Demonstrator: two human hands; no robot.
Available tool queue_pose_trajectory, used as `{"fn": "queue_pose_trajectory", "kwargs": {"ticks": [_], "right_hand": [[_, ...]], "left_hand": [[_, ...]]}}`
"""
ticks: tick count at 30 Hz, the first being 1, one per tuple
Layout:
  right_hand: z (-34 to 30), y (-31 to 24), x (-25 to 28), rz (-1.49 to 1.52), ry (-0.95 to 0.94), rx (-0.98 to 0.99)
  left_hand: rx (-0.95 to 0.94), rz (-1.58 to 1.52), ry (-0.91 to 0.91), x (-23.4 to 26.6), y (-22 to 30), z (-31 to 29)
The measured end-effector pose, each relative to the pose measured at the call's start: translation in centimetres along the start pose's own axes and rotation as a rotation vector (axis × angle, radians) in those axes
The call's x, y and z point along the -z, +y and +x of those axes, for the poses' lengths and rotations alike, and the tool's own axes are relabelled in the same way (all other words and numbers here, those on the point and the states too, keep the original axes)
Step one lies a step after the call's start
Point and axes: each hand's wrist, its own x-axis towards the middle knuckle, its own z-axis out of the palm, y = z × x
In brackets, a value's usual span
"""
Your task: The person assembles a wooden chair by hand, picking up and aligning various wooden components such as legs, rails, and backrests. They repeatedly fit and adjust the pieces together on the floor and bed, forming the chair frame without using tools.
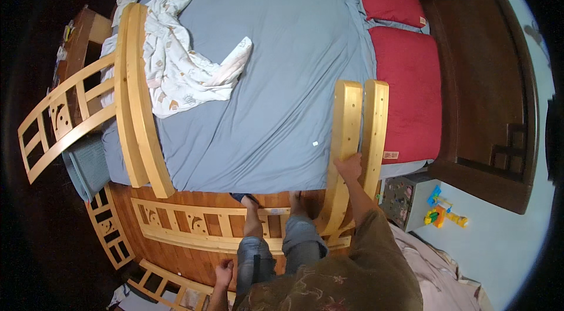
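You get a fairly bright, even view in the middle, where the grey-blue sheet (282,76) shows its folds through soft shading. Your light seems to fall from above, leaving pale highlights on the upright wooden posts (346,111), while the dark headboard (476,70) gives back little of it. The pale wall (490,240) reads bright at your right, but your far left sinks into near-black, swallowing detail around the cabinet (82,46). The fisheye lens bends straight edges for you, plainly in the curved wooden rail (64,120), and rounds the frame into black corners. Your central outlines look reasonably crisp, with finer detail softening outward.
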Motion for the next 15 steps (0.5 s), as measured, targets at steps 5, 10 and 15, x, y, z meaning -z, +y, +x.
{"fn": "queue_pose_trajectory", "kwargs": {"ticks": [5,10,15], "right_hand": [[-10.9,2.6,4.8,-0.001,-0.015,0.161],[-25.0,3.6,9.8,-0.031,-0.129,0.350],[-36.7,2.6,13.6,-0.170,-0.192,0.343]], "left_hand": [[-0.112,-0.084,-0.063,0.7,6.8,1.9],[-0.553,-0.075,-0.330,-1.5,19.2,3.2],[-0.646,0.031,-0.862,-3.2,29.2,-1.1]]}}
